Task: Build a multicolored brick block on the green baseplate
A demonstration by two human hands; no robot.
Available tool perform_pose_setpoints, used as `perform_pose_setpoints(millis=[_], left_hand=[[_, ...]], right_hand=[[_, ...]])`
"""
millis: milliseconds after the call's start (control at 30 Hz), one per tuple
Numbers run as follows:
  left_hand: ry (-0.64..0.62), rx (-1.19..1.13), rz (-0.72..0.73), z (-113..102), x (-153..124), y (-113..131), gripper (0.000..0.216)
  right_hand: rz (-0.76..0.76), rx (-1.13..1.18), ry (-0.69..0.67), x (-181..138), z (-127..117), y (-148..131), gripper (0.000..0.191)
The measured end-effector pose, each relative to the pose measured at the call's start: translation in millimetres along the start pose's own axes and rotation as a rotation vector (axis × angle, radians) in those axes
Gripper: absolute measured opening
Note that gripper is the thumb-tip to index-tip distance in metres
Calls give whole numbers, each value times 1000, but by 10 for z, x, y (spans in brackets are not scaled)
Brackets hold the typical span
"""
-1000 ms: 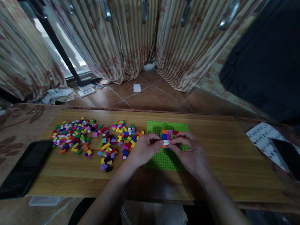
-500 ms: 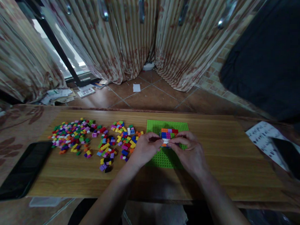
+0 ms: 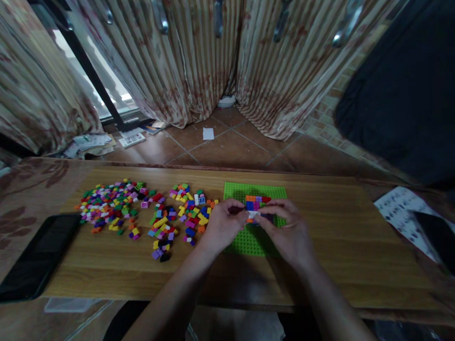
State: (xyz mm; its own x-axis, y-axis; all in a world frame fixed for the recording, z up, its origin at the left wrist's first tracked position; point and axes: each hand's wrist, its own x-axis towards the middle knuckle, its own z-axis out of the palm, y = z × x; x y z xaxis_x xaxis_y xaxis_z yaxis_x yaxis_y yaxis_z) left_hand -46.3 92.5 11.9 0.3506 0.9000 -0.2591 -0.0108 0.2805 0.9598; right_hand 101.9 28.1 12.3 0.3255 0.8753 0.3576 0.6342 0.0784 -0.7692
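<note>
On the green studded baseplate stands a small block of toy bricks in orange, red, blue, purple and green. A white brick lies at its near side, partly covered by fingertips. My left hand pinches the white brick from the left, thumb and forefinger closed. From the right, my right hand closes thumb and forefinger on the same brick. Both hands hang low over the baseplate, and the fingers hide part of the brick block.
Loose coloured bricks lie in a big heap at the left and in smaller groups nearer the baseplate. A black tablet-like device sits at the table's left end. At the right end are a printed sheet and a dark phone.
My right thumb has shifted slightly left over the white brick, covering more of it. The view has moved a little; the loose bricks lie as before.
</note>
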Motion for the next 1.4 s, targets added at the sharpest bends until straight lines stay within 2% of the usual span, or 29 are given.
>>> perform_pose_setpoints(millis=[133, 400, 600, 667, 733, 833, 933, 1033, 1133, 1267, 1400], left_hand=[[-2, -3, -8, -1, 7, -18, 7], [-2, 35, -12, -14, 27, -63, 9], [-3, 108, 114, -33, 4, -91, 10], [-8, 81, 116, -31, -16, -55, 10], [2, -17, 86, -40, -39, 15, 16], [-25, -338, -45, -104, -70, 155, 29], [-114, -682, -170, -212, -97, 265, 42], [-151, -883, -187, -295, -137, 307, 47], [-182, -971, -183, -320, -190, 309, 47], [-209, -1005, -196, -309, -225, 291, 45], [-134, -1008, -227, -305, -184, 228, 39]], right_hand=[[60, 25, -1, 18, 5, -1, 18], [123, 100, 31, 35, 71, -8, 11], [104, 97, 10, 35, 21, -20, 15], [100, 116, 25, 37, -11, -32, 16], [131, 161, 73, 42, -38, -40, 21], [259, 301, 176, 60, -53, -28, 29], [387, 611, 297, 97, -49, 14, 30], [478, 927, 319, 148, -75, 76, 31], [534, 1062, 281, 186, -136, 153, 31], [580, 1130, 241, 199, -189, 241, 29], [635, 1182, 251, 198, -190, 257, 23]])
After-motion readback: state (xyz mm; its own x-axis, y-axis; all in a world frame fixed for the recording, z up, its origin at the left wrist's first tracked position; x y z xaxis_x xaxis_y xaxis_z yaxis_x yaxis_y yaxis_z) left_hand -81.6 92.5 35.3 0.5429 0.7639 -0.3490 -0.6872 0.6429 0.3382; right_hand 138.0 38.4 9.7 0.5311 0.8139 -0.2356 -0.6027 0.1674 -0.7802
